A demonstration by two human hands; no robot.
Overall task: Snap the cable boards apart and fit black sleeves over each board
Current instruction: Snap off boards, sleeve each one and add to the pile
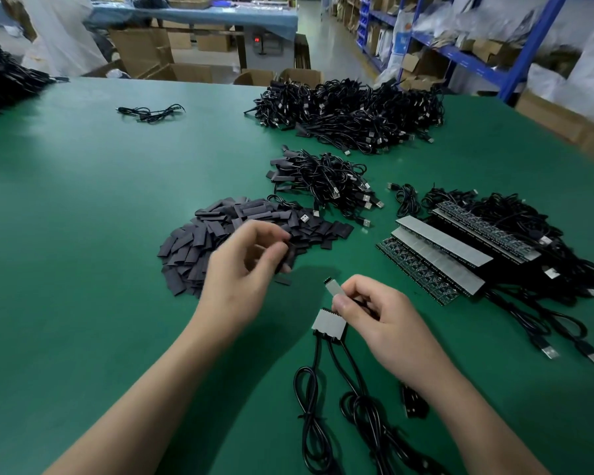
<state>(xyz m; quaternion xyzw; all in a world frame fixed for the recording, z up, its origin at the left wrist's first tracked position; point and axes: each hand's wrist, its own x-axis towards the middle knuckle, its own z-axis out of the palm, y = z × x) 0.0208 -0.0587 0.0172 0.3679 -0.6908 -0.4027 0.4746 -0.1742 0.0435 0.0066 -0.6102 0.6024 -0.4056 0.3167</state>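
Note:
My left hand [246,265] pinches a single black sleeve [289,257] just above the heap of loose black sleeves [199,241]. My right hand [378,313] grips one small grey cable board [334,287], its free end pointing up and to the left toward the sleeve. Below it a short joined piece of boards [328,323] lies flat on the green table [83,217], with three black cables [312,406] trailing toward me. Long unbroken board strips [443,248] with their cables lie to the right.
Bundles of sleeved cables [323,180] lie behind the sleeve heap, and a bigger cable pile [350,111] sits farther back. A lone cable [151,113] lies far left. Cardboard boxes and blue shelving stand beyond the table edge.

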